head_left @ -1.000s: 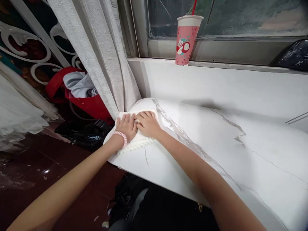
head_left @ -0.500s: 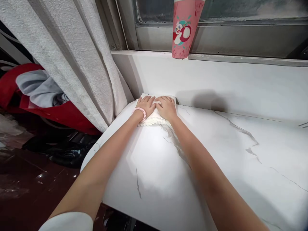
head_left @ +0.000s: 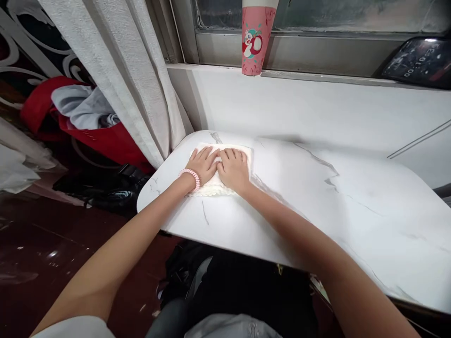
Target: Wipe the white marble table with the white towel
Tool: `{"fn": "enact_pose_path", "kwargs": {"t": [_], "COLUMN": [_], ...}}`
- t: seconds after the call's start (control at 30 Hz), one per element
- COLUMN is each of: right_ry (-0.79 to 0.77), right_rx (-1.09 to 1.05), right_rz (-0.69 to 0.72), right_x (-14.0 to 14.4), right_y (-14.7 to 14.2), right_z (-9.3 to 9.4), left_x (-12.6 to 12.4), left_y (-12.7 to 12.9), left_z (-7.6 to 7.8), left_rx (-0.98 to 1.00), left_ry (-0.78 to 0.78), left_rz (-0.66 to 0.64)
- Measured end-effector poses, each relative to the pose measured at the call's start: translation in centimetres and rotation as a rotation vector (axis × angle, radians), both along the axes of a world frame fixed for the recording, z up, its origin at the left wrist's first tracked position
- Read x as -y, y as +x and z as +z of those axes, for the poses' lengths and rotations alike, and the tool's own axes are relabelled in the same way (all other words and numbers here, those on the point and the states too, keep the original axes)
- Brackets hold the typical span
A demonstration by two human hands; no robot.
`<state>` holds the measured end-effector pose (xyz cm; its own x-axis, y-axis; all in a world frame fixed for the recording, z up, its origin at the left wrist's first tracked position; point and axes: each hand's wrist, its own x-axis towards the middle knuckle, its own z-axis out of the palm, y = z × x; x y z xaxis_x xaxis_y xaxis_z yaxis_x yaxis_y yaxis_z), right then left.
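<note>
Head view: left hand and right hand lie side by side, palms down, fingers spread flat, pressing a white cloth at the far left corner of the marble table. Wiping looks early on; most tabletop to the right seems untouched. Pink cup on the sill.

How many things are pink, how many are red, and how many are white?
Pink: 2, the cup and the wrist band.
Red: 1, the bag.
White: 3, the cloth under both hands, the table, the curtain.
Total: 6
</note>
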<state>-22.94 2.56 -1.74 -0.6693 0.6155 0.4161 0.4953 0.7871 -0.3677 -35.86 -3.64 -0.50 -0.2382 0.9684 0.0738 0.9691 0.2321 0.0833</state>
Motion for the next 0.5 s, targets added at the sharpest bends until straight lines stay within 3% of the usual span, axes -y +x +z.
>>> {"fn": "enact_pose_path", "kwargs": {"t": [0.3,0.4,0.5], "right_ry": [-0.002,0.022,0.026], "right_rx": [0.059,0.068,0.038], "right_rz": [0.116,0.197,0.289], "right_x": [7.4,7.5,5.7], "right_y": [6.4,9.0,10.9], "right_z": [0.3,0.3,0.3], "left_x": [8.6,9.6,8.6], "left_y": [6.6,9.5,11.7], "left_z": [-0.3,-0.1,0.3], "left_rx": [0.013,0.005,0.008], "left_ry": [0.027,-0.001,-0.039], "left_rz": [0.067,0.117,0.14]}}
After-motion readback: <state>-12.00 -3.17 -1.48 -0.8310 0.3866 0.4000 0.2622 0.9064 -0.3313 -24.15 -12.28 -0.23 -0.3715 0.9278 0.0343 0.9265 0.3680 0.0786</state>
